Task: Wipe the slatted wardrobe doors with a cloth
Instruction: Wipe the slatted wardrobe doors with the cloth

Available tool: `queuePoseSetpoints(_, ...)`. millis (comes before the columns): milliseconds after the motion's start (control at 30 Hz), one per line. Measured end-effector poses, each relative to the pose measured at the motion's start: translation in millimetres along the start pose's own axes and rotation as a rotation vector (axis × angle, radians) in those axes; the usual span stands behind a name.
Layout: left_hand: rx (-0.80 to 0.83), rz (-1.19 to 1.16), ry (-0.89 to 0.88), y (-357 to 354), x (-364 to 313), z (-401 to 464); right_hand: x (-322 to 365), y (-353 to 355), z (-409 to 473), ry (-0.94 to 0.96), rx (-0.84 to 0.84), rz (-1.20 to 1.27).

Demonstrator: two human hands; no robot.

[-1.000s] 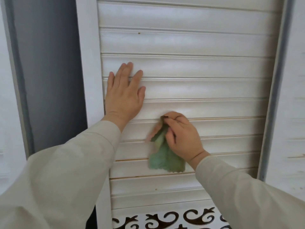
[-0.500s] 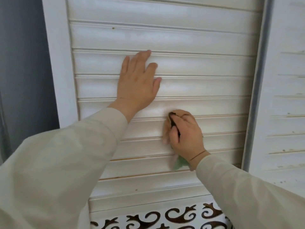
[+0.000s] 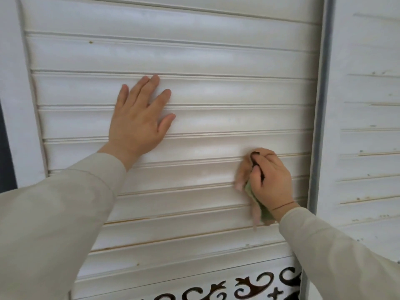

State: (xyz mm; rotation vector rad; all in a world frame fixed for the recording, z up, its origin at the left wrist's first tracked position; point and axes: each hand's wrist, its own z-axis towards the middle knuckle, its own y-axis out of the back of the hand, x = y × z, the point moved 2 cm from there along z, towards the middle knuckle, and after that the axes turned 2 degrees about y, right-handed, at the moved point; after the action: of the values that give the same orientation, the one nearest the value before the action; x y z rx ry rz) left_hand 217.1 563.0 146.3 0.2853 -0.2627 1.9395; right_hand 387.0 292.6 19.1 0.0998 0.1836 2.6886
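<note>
The cloth (image 3: 256, 202) — green, bunched — is gripped in the curled fingers (image 3: 263, 158) of the right hand (image 3: 269, 180) and pressed against a slat near the right edge of the wardrobe door (image 3: 216, 94). The slats run left to right, so the unwiped length lies leftward from the cloth. The left hand (image 3: 138, 120) is laid flat, fingers straight, on the slats above — bracing the door, probably. No containers are seen.

The single head-worn view looks straight ahead and slightly down, close against a white slatted wardrobe door (image 3: 216, 94). Both forearms reach in from the bottom edge toward it.
</note>
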Motion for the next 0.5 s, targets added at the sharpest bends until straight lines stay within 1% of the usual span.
queuePoseSetpoints(100, 0.008, -0.006, 0.009, 5.5, 14.1, -4.6, -12.7, 5.5, -5.4, -0.122, -0.02, 0.0)
queuePoseSetpoints(200, -0.004, 0.043, 0.055, 8.9, 20.7, -7.3, -0.4, 0.9, -6.8, -0.141, -0.004, 0.0)
queuePoseSetpoints(267, -0.036, 0.07, 0.101, 9.8, 8.4, -3.4, 18.1, -5.1, -4.5, -0.092, -0.001, 0.013)
queuePoseSetpoints(333, -0.034, 0.072, 0.039, 3.8, -26.0, 4.3, 41.7, -14.3, -0.7, -0.008, 0.027, 0.047)
queuePoseSetpoints(400, 0.021, -0.001, -0.076, -5.0, -66.8, 12.6, 64.4, -22.5, 3.1, 0.063, 0.074, 0.109)
queuePoseSetpoints(433, 0.057, -0.04, -0.097, -8.4, -80.1, 15.1, 70.9, -24.9, 4.5, 0.098, 0.093, 0.137)
queuePoseSetpoints(500, 0.105, -0.061, -0.078, -12.7, -80.5, 14.2, 69.0, -24.6, 5.5, 0.149, 0.123, 0.16)
